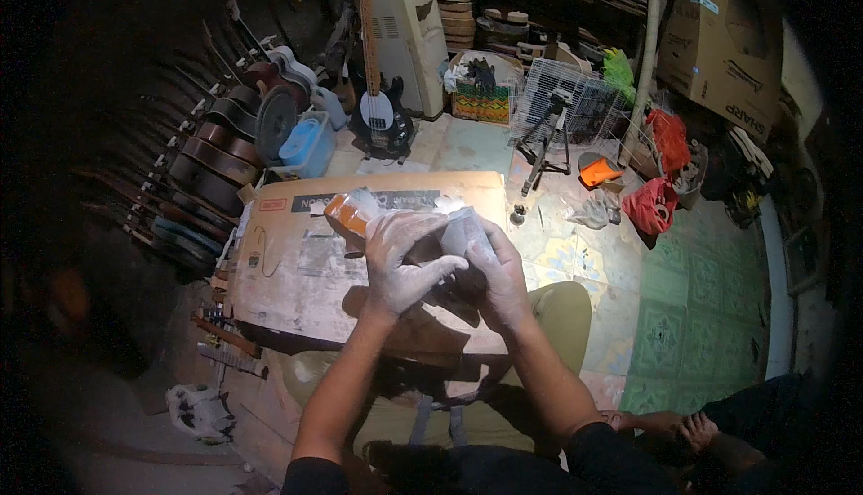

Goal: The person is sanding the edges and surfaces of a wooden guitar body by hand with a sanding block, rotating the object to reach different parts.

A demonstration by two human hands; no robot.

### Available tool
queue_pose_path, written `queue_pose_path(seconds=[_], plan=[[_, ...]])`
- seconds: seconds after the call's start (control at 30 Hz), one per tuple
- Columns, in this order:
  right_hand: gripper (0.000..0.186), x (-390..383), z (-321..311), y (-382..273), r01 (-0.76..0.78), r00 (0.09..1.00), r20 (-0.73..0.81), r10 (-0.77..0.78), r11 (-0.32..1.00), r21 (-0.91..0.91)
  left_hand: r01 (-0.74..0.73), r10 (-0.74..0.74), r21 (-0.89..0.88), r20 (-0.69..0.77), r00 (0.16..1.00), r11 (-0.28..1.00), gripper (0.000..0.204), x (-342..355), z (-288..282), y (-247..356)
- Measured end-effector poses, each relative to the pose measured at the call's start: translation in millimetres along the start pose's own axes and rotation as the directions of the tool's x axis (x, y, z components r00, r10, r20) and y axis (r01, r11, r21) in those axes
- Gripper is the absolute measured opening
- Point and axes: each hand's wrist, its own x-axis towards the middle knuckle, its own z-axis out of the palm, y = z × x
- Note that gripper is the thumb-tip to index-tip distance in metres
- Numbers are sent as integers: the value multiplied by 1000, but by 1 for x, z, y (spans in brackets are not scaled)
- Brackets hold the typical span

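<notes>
Both hands are coated in pale dust and meet over a cardboard-topped work surface (279, 293). My right hand (503, 279) grips a small folded grey sheet that looks like sandpaper (464, 231), its thumb pressed on the sheet's face. From the other side, my left hand (400, 266) curves round with fingers and thumb meeting the sheet's left edge; its far fingertips are hidden. Just beyond the left hand lies an orange-brown piece (349, 214) with a pale end, its kind unclear. Beneath the hands, a brown wooden piece (418, 338) lies over my lap, partly in shadow.
Several guitars (216, 149) stand in a row at the left. An electric guitar (378, 122) leans farther back beside a blue container (310, 144). A tripod (544, 144), wire cage (571, 90) and red bags (652, 207) occupy the right. Another person's hands (697, 430) show lower right.
</notes>
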Motion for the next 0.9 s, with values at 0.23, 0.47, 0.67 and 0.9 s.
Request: queue_pose_path(seconds=[0.23,0.47,0.67,0.9], plan=[[48,-5,-10,-1,-91,991,107,79,989,116,90,-87,-131,32,996,987,42,1,2,-4],[56,-16,-5,-7,-144,986,91,142,989,22,53,-35,-201,94,995,978,47,-1,-3,-5],[56,-55,-1,4,-350,936,198,290,718,601,82,-69,-84,149,987,993,29,-12,-20,-18],[52,-68,-58,57,-421,895,145,421,692,587,446,-442,-23,94,892,895,21,-6,-48,-11]])
